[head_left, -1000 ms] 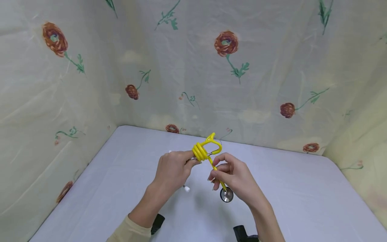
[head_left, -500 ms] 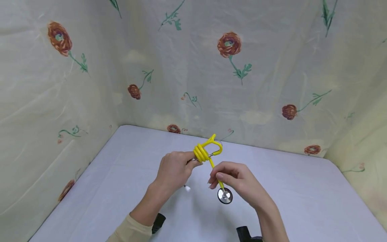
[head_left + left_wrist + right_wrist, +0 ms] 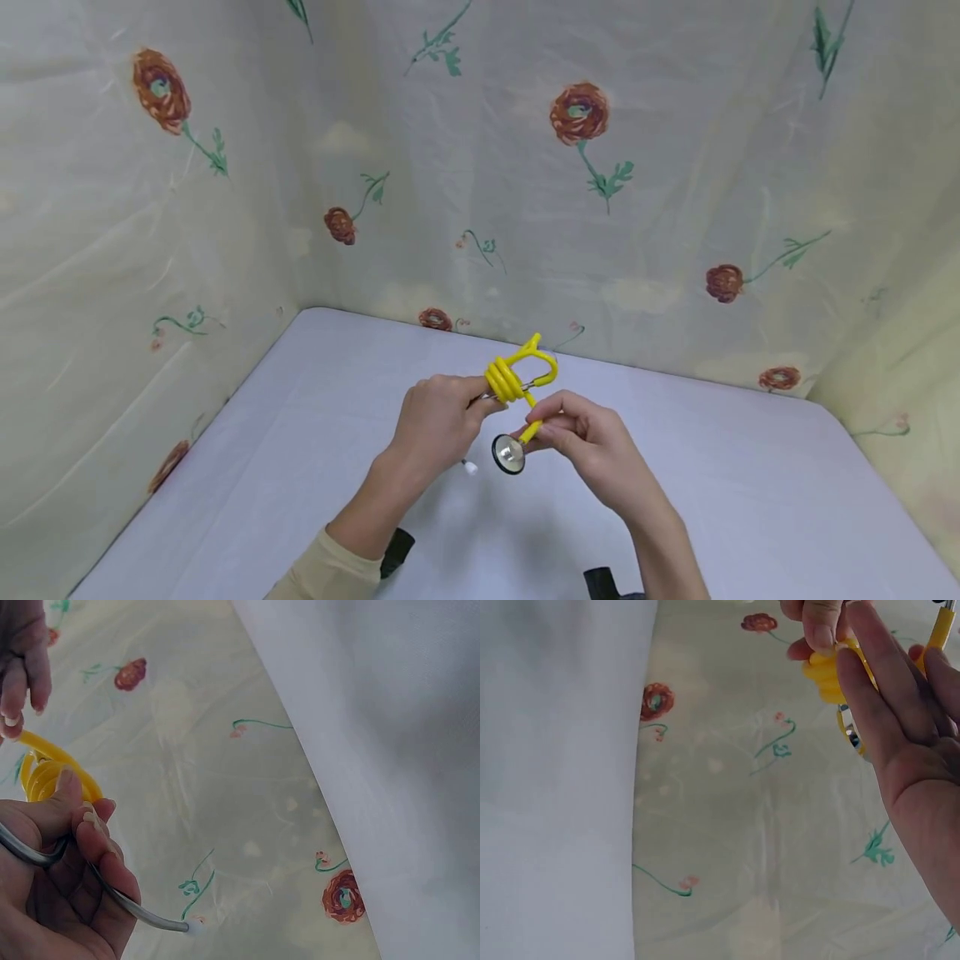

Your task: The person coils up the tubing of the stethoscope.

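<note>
A yellow stethoscope (image 3: 504,380) is held above the table, its tubing wound in several coils around its metal ear tubes. My left hand (image 3: 437,423) grips the ear tubes beside the coils; in the left wrist view the thumb presses near the coils and a bent metal tube (image 3: 146,913) leads to a white ear tip (image 3: 195,927). My right hand (image 3: 588,442) pinches the tubing's free end just above the round silver chest piece (image 3: 508,455), which has a dark rim. A yellow loop (image 3: 546,367) sticks out past the coils. In the right wrist view, fingers partly hide the coils.
The white table (image 3: 712,483) spreads beneath both hands. Floral curtains (image 3: 480,167) stand along its back and sides. Black pieces (image 3: 397,552) show by both wrists at the bottom of the head view.
The chest piece has swung up and to the left, towards my left hand. My right hand has shifted its hold on the tubing's end. The left hand stays nearly still.
</note>
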### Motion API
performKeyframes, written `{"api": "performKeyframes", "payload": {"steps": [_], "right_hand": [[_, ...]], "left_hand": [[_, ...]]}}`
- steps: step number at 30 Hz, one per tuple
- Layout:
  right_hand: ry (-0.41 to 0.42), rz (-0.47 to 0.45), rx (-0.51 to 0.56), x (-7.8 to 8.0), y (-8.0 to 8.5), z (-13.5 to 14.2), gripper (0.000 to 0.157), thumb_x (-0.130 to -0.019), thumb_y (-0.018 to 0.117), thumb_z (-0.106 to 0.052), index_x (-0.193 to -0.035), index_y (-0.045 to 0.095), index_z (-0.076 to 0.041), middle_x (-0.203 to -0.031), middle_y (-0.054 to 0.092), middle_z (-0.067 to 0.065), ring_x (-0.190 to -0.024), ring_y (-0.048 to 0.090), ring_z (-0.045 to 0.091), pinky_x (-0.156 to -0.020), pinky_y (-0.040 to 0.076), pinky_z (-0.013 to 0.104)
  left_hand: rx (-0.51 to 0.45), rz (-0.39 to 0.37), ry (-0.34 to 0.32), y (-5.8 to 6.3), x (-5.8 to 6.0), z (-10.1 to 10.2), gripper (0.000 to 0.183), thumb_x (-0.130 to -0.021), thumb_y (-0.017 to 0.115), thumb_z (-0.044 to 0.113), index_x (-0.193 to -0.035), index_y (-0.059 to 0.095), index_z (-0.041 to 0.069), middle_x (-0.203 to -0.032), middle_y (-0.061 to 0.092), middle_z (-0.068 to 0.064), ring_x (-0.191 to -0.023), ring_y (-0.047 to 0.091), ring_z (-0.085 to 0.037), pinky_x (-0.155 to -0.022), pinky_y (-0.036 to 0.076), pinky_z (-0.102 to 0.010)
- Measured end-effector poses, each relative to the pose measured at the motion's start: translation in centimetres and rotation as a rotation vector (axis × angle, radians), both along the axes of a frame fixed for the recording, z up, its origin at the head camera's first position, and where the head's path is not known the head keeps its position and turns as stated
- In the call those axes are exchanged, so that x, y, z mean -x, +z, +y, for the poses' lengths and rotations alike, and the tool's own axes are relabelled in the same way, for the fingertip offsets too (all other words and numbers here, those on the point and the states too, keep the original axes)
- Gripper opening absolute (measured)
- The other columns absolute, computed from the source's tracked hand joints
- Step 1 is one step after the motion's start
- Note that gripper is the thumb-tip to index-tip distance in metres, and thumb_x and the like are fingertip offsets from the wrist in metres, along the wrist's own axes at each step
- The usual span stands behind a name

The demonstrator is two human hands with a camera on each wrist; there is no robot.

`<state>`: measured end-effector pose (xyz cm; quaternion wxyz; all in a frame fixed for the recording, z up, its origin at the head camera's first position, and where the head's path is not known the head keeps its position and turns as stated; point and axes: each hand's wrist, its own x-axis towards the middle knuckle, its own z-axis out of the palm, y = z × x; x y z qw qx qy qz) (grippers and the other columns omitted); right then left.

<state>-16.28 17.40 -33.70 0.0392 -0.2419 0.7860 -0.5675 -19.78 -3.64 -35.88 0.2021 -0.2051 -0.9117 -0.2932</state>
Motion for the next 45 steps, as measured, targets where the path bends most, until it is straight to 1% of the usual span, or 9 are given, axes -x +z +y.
{"api": "performKeyframes", "payload": {"steps": [10,15,17,19,23,29,33,37,45], "right_hand": [[-0.174,0.162,-0.076,-0.5,-0.1,-1.4,0.006,-0.095,0.065,-0.007,-0.1,0.063,-0.004,-0.083,0.076,0.007,-0.075,0.074,0.016,-0.08,0.059,0.028],[-0.301,0.374,-0.13,-0.7,-0.1,-2.1,0.013,-0.085,0.075,-0.002,-0.09,0.07,-0.013,-0.077,0.061,-0.003,-0.064,0.055,0.009,-0.059,0.049,0.022],[-0.323,0.469,-0.116,-0.6,-0.3,-2.3,0.015,-0.083,0.076,0.0,-0.088,0.07,-0.012,-0.086,0.058,-0.002,-0.068,0.051,0.009,-0.059,0.045,0.02],[-0.32,0.511,-0.093,-0.6,-0.4,-2.4,0.015,-0.082,0.075,0.003,-0.087,0.069,-0.011,-0.095,0.058,-0.001,-0.075,0.053,0.01,-0.064,0.047,0.019],[-0.324,0.509,-0.095,-0.5,-0.5,-2.5,0.017,-0.085,0.074,0.004,-0.089,0.067,-0.011,-0.1,0.064,-0.001,-0.085,0.06,0.009,-0.077,0.054,0.019],[-0.402,0.45,-0.091,-0.5,-0.6,-2.5,0.013,-0.086,0.069,0.004,-0.088,0.065,-0.009,-0.089,0.065,0.001,-0.073,0.065,0.009,-0.064,0.058,0.024],[-0.482,0.38,-0.1,-0.5,-0.4,-2.7,0.012,-0.085,0.067,0.004,-0.085,0.064,-0.008,-0.08,0.065,0.004,-0.064,0.065,0.008,-0.057,0.056,0.024],[-0.55,0.319,-0.137,-0.5,-0.2,-2.8,0.009,-0.085,0.067,0.001,-0.083,0.063,-0.007,-0.07,0.066,0.005,-0.056,0.062,0.008,-0.052,0.052,0.025],[-0.625,0.327,-0.219,-0.4,-0.1,-2.9,0.005,-0.087,0.067,-0.003,-0.086,0.063,-0.005,-0.067,0.06,0.004,-0.056,0.051,0.013,-0.047,0.043,0.023]], "left_hand": [[0.0,-0.018,0.052,0.2,-0.3,0.3,0.019,-0.088,0.074,0.036,-0.094,0.076,0.018,-0.059,0.061,0.01,-0.048,0.041,-0.005,-0.046,0.03,-0.019],[0.002,-0.023,0.062,0.1,-0.4,0.4,0.018,-0.088,0.074,0.035,-0.095,0.076,0.018,-0.067,0.068,0.008,-0.051,0.045,-0.006,-0.048,0.034,-0.019],[0.003,-0.016,0.066,0.1,-0.4,0.4,0.014,-0.09,0.073,0.032,-0.093,0.076,0.019,-0.069,0.069,0.008,-0.052,0.047,-0.006,-0.048,0.035,-0.02],[0.007,-0.009,0.07,0.0,-0.5,0.5,0.01,-0.091,0.073,0.029,-0.093,0.075,0.019,-0.07,0.069,0.008,-0.053,0.047,-0.007,-0.049,0.036,-0.02],[0.013,0.009,0.086,-0.2,-0.4,0.5,0.006,-0.092,0.071,0.022,-0.088,0.074,0.019,-0.065,0.065,0.008,-0.052,0.045,-0.008,-0.049,0.035,-0.02],[-0.014,0.052,0.1,-0.2,-0.3,0.6,0.009,-0.089,0.075,0.026,-0.091,0.077,0.018,-0.055,0.058,0.009,-0.047,0.039,-0.006,-0.044,0.028,-0.02],[-0.024,0.079,0.096,0.1,-0.4,0.6,0.019,-0.085,0.077,0.035,-0.096,0.078,0.019,-0.053,0.053,0.011,-0.045,0.036,-0.006,-0.043,0.025,-0.02],[-0.016,0.078,0.091,0.1,-0.5,0.8,0.019,-0.085,0.077,0.036,-0.092,0.076,0.019,-0.051,0.048,0.012,-0.045,0.034,-0.005,-0.043,0.024,-0.019],[-0.005,0.078,0.098,0.1,-0.6,0.9,0.018,-0.086,0.076,0.036,-0.095,0.076,0.02,-0.055,0.054,0.012,-0.046,0.036,-0.005,-0.043,0.027,-0.019]]}}
